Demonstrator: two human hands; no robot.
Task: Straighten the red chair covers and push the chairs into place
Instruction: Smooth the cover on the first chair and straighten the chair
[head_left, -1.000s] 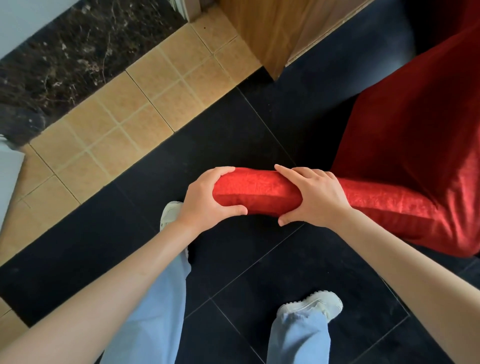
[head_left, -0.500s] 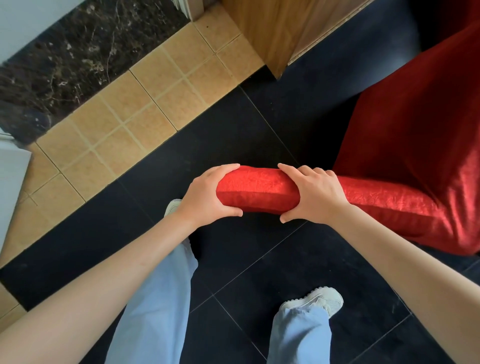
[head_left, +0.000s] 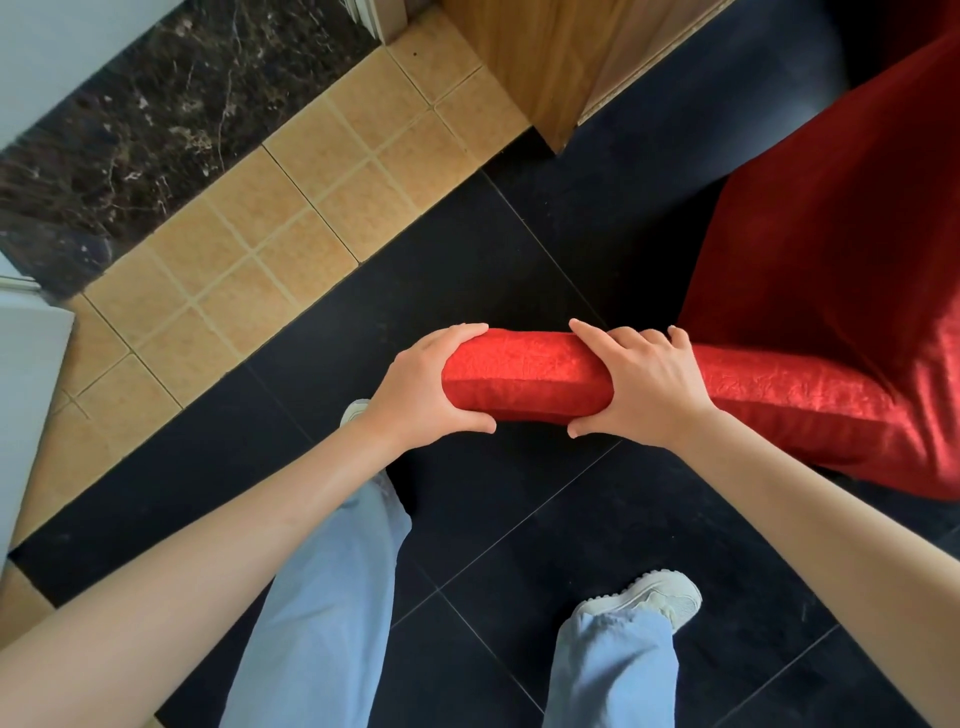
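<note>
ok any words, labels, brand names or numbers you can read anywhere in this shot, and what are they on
None: no readable text anywhere in the head view.
Red chair cover: plain fabric, no tag or label showing.
Left hand and right hand grip the covered top edge; nothing printed there.
Shoes, jeans, wooden panel and floor tiles: no logo, number or sign visible.

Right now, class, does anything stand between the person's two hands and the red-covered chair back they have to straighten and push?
Nothing visible does. The left hand grips the end of the red-covered chair back and the right hand grips it beside the left, bare fingers directly on the cloth. Where the chair must go lies outside the view.
</note>
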